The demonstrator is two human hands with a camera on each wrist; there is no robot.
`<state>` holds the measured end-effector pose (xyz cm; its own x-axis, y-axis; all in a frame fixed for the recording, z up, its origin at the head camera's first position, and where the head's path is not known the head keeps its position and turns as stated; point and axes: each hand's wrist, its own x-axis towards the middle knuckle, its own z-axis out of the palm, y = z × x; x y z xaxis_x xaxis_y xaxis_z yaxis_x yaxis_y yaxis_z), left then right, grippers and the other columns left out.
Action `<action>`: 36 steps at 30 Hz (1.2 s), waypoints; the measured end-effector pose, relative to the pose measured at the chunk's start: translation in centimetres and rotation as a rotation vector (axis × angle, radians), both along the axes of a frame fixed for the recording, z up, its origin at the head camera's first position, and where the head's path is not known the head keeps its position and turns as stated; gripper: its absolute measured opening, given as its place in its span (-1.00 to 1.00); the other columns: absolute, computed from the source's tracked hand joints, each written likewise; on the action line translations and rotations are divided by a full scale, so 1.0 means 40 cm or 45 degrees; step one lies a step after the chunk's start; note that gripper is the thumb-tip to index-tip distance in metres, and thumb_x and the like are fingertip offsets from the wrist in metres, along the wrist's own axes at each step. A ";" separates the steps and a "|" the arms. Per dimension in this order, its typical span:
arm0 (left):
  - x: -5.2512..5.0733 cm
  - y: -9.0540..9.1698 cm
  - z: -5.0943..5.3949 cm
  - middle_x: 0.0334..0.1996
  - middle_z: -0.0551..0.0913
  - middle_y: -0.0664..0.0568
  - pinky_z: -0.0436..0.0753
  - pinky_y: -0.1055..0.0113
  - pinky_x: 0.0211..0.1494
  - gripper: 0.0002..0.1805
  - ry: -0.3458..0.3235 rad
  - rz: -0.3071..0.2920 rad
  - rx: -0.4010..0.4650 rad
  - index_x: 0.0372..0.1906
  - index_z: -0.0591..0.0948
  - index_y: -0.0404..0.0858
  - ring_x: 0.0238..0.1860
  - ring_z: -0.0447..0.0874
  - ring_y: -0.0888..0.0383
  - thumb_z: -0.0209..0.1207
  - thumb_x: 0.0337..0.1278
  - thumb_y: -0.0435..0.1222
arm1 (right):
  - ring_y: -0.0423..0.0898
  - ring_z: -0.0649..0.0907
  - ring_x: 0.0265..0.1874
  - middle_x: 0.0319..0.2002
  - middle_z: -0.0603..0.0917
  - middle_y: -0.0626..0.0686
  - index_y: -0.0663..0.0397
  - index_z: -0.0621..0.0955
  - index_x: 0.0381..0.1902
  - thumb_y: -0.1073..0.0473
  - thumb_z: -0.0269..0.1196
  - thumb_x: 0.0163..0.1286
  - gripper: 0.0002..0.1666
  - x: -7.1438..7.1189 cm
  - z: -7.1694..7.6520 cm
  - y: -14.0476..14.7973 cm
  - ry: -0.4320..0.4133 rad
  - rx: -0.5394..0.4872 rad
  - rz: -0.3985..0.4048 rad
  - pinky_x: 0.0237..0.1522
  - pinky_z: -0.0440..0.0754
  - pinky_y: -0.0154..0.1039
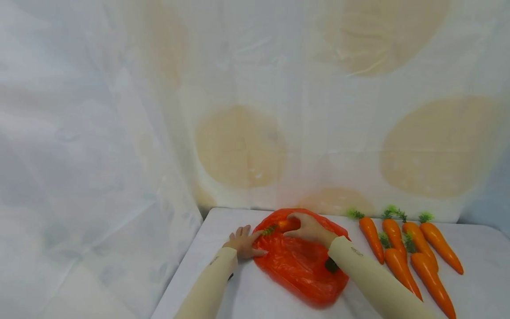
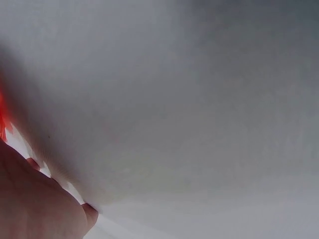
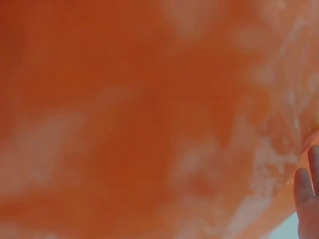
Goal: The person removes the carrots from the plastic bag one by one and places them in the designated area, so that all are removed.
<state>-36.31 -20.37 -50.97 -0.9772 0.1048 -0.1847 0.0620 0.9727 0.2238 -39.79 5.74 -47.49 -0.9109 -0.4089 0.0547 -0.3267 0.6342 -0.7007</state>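
A red plastic bag [image 1: 303,266] lies crumpled on the white table. At its upper left is an orange carrot [image 1: 286,225] with a green leafy top pointing left. My right hand [image 1: 310,229] is over the bag, its thumb and fingers curved round the carrot's thick body; the carrot's far end is hidden by this hand. Red plastic fills most of the right wrist view, with part of the right hand [image 3: 306,199] at the edge. My left hand [image 1: 242,243] rests at the bag's left edge, fingers spread, index finger and thumb touching the plastic.
Several loose carrots [image 1: 398,261] with green tops lie in two rows to the right of the bag, partly behind my right forearm. The white table [image 1: 243,292] meets a hanging sheet [image 1: 338,133] with beige spots at the back. Another sheet hangs at the left.
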 end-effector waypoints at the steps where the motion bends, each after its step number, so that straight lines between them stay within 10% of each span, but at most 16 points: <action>1: 0.002 0.001 0.005 0.53 0.10 -0.09 0.14 -0.32 0.46 -0.10 -0.002 -0.002 0.005 0.47 0.28 0.27 0.49 0.04 -0.20 0.23 -0.04 0.37 | 0.00 0.48 0.19 0.21 0.55 -0.06 -0.14 0.49 0.28 -0.17 0.48 0.12 -0.21 -0.005 0.000 0.001 -0.015 -0.002 -0.020 0.22 0.55 0.13; 26: 0.007 -0.001 -0.008 0.51 0.14 -0.09 0.25 -0.34 0.40 -0.09 0.023 0.001 -0.004 0.44 0.34 0.20 0.47 0.08 -0.22 0.25 -0.09 0.38 | -0.14 0.55 -0.27 -0.25 0.63 -0.11 0.02 0.62 0.01 -0.05 0.46 0.18 -0.50 -0.003 -0.064 0.013 -0.036 0.133 0.078 -0.05 0.64 -0.11; 36: -0.003 0.000 0.001 0.51 0.11 -0.14 0.17 -0.33 0.44 -0.13 0.015 -0.054 0.010 0.46 0.27 0.28 0.47 0.06 -0.22 0.23 0.00 0.33 | -0.10 0.56 -0.26 -0.16 0.61 -0.04 0.04 0.54 0.12 -0.06 0.36 0.31 -0.48 0.016 -0.001 0.030 -0.035 -0.002 0.016 -0.11 0.65 -0.17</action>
<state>-36.42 -20.36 -50.94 -0.9740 0.1475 -0.1720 0.1058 0.9674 0.2302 -39.14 6.96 -47.52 -0.9070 -0.4201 0.0300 -0.3149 0.6291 -0.7107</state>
